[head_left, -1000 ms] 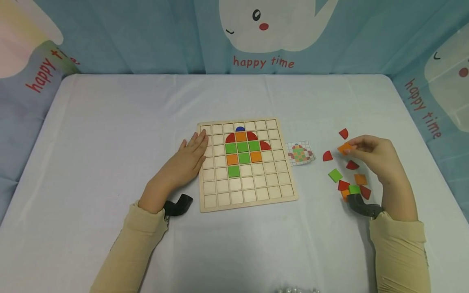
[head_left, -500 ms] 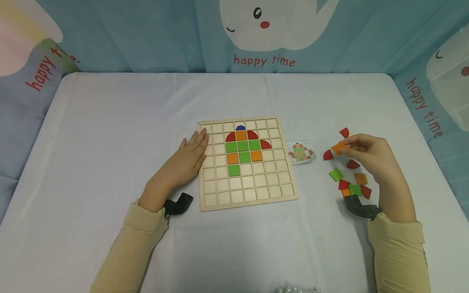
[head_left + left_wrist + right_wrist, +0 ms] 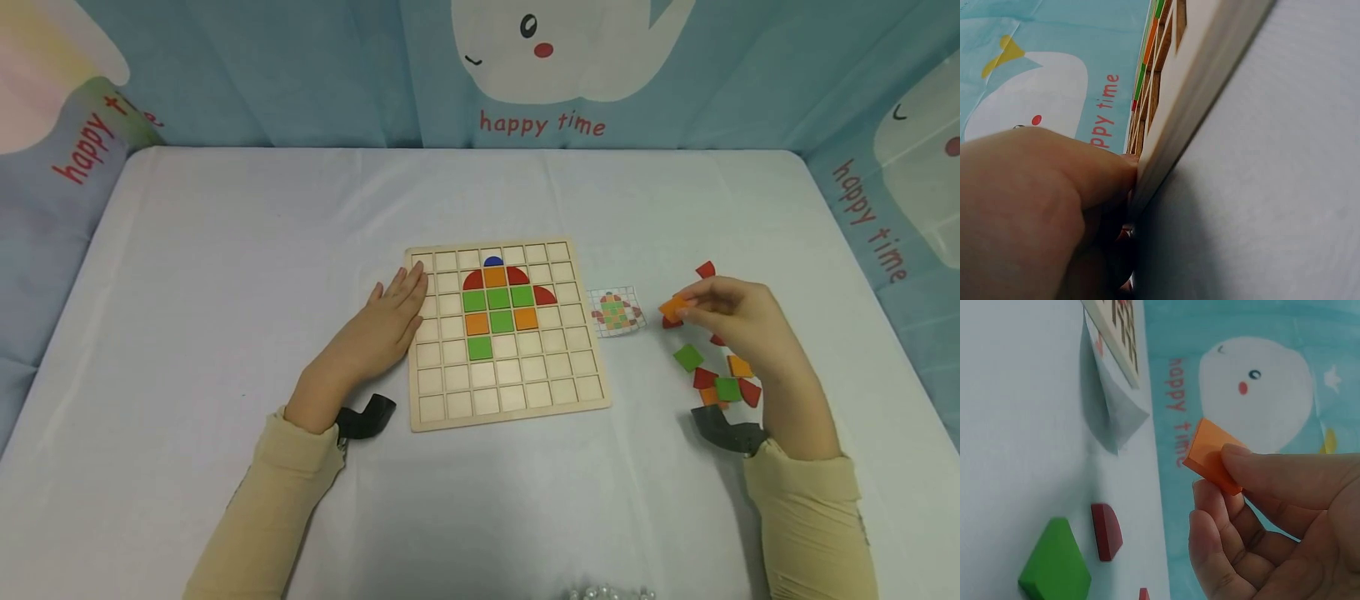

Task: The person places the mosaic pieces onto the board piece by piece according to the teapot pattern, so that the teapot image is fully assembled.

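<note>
A wooden grid board (image 3: pixel 510 400) lies mid-table, with green and orange square tiles, red quarter-round tiles and a blue half-round tile set in its upper cells. My left hand (image 3: pixel 375 333) rests along its left edge with straight fingers touching the rim; the left wrist view shows the thumb side against the board's side. Between thumb and fingers my right hand (image 3: pixel 738 321) pinches an orange square tile (image 3: pixel 1213 453), raised above the table. Just under it, a red quarter-round tile (image 3: pixel 1107 531) is partly covered in the head view. Nearby lies a green square tile (image 3: pixel 688 357).
A small paper pattern card (image 3: pixel 617 312) with a curled edge lies right of the board. Several loose tiles (image 3: pixel 727 388), red, green and orange, are scattered under and beside the right wrist. A string of beads (image 3: pixel 609 593) shows at the bottom edge.
My right hand has moved left with the orange square tile, from among the loose tiles toward the pattern card. The left hand and the board stay put.
</note>
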`<state>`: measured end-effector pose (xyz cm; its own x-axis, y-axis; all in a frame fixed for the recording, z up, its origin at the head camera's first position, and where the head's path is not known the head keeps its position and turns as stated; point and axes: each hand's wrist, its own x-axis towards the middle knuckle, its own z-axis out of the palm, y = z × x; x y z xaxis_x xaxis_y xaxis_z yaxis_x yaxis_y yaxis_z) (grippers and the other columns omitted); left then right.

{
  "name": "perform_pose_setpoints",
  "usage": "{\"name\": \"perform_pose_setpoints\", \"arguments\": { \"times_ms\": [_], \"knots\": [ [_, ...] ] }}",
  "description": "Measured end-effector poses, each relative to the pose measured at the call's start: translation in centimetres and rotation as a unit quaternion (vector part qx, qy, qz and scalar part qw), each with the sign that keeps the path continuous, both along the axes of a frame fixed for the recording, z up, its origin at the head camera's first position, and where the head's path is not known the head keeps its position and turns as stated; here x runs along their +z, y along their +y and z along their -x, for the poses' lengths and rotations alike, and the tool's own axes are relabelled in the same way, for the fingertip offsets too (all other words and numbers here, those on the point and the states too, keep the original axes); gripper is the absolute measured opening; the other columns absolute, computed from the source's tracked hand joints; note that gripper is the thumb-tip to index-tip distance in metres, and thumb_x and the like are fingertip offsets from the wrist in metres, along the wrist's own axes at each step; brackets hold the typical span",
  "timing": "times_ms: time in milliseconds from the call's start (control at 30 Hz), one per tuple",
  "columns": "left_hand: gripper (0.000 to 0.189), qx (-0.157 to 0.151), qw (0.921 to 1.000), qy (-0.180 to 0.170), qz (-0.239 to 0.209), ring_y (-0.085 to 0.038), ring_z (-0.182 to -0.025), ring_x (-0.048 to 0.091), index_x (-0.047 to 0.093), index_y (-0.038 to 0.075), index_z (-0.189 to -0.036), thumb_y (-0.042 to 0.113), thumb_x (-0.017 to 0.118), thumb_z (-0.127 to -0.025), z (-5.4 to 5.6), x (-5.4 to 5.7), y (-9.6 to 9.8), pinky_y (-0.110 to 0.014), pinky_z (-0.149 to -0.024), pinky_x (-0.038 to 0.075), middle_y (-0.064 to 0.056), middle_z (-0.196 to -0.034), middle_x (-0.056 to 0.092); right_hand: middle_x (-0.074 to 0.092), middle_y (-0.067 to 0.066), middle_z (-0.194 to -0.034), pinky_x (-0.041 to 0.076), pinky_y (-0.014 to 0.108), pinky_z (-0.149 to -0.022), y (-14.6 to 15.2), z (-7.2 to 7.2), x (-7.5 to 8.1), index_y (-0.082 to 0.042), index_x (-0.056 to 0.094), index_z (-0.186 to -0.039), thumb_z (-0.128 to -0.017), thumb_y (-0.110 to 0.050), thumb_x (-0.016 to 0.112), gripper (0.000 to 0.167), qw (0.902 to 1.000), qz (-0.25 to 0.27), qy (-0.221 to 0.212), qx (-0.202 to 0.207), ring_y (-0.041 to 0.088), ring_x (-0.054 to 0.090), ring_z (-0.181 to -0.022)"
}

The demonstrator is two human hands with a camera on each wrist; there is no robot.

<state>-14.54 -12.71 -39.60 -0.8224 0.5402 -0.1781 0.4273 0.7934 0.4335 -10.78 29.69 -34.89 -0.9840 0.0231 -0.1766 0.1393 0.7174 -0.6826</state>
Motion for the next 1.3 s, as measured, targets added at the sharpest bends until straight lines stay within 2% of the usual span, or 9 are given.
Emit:
{"name": "perform_pose_setpoints", "arguments": {
  "times_ms": [200,433,733,967,1300],
  "knots": [
    [0.054,0.001,1.0,0.001,-0.001,-0.031,-0.143,0.002,0.013,-0.004,-0.148,0.015,0.034,-0.103,0.0,0.0,-0.1,-0.052,-0.113,0.004,-0.016,-0.157,0.003,0.066,-0.007,-0.084,0.043,0.021,-0.055,-0.7,-0.1,0.2,0.001,0.063,-0.109,-0.091,-0.014,0.064,0.023,0.9998,0.002,0.005,0.019,0.012,0.057,-0.075],
    [0.054,0.002,1.0,0.002,-0.002,-0.031,-0.143,0.002,0.013,-0.004,-0.148,0.015,0.035,-0.103,0.0,0.0,-0.1,-0.052,-0.113,0.005,-0.016,-0.157,0.003,0.066,0.003,-0.089,0.047,0.014,-0.067,-1.5,-0.1,0.2,0.003,0.064,-0.107,-0.09,-0.012,0.066,0.023,0.9993,0.018,0.009,0.033,0.014,0.06,-0.077],
    [0.054,-0.001,1.0,0.003,-0.006,-0.031,-0.143,0.002,0.013,-0.004,-0.149,0.016,0.035,-0.103,-0.1,0.0,0.0,-0.052,-0.113,0.005,-0.016,-0.156,0.004,0.065,0.01,-0.091,0.048,0.015,-0.065,-2.9,-0.1,0.3,0.001,0.066,-0.104,-0.088,-0.01,0.067,0.019,0.9979,0.013,0.012,0.062,0.016,0.06,-0.078],
    [0.054,-0.001,1.0,0.004,-0.002,-0.031,-0.143,0.002,0.013,-0.004,-0.148,0.016,0.034,-0.103,-0.1,0.1,0.0,-0.053,-0.113,0.005,-0.016,-0.156,0.004,0.065,0.011,-0.091,0.048,0.013,-0.068,-4.6,0.4,0.0,0.001,0.067,-0.1,-0.087,-0.005,0.068,0.015,0.9935,0.025,0.037,0.105,0.01,0.06,-0.077],
    [0.054,0.003,1.0,0.003,0.002,-0.03,-0.143,0.001,0.013,-0.003,-0.149,0.016,0.035,-0.103,0.0,0.0,0.0,-0.052,-0.113,0.005,-0.015,-0.157,0.004,0.066,0.009,-0.096,0.049,0.016,-0.072,-6.7,0.9,0.5,-0.002,0.067,-0.102,-0.086,-0.005,0.069,0.017,0.9894,0.048,0.014,0.137,0.014,0.062,-0.083]
  ]
}}
